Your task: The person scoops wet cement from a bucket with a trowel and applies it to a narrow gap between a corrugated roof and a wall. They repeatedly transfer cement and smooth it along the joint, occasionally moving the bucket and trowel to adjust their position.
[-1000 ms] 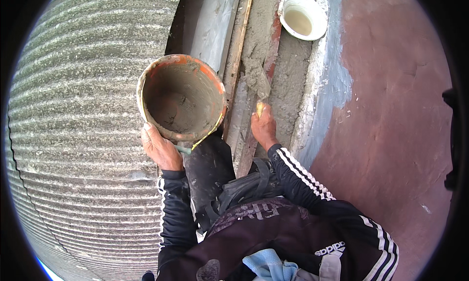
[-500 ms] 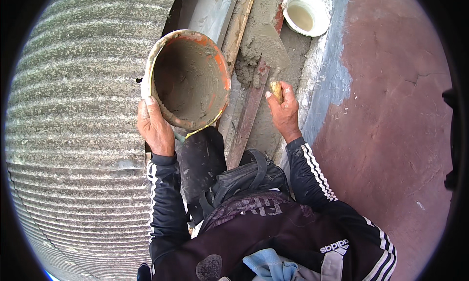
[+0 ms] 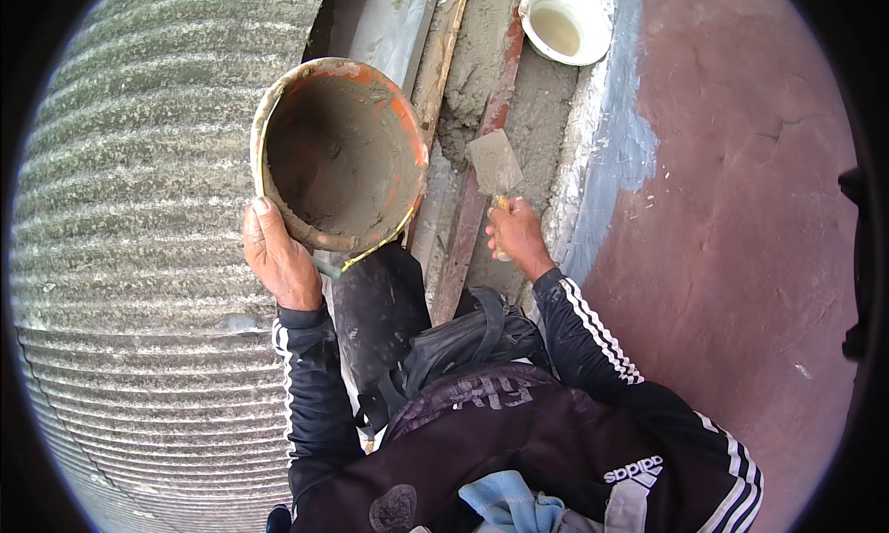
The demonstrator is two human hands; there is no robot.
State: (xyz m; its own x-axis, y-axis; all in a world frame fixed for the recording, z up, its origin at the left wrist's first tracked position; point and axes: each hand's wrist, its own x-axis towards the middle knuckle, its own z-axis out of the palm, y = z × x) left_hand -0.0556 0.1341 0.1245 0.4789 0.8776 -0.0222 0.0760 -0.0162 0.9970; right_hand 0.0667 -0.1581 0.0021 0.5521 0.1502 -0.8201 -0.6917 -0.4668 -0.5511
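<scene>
My left hand is closed on the near-left rim of an orange bucket, which is tilted with its mouth toward me. Grey mortar coats the inside walls. In my right hand is a trowel, gripped by its wooden handle. Its flat blade is smeared with grey and points away from me, to the right of the bucket and above a reddish board. Wet mortar lies in the strip beyond the blade.
A white bowl of cloudy water stands at the far right of the mortar strip. Corrugated roofing spreads along the left. A reddish-brown surface with a grey-painted edge lies on the right. A narrow wooden strip runs beside the mortar.
My right hand has drawn the trowel back toward me and slightly left, off the mortar, showing its blade fully. The bucket in my left hand has shifted slightly left.
</scene>
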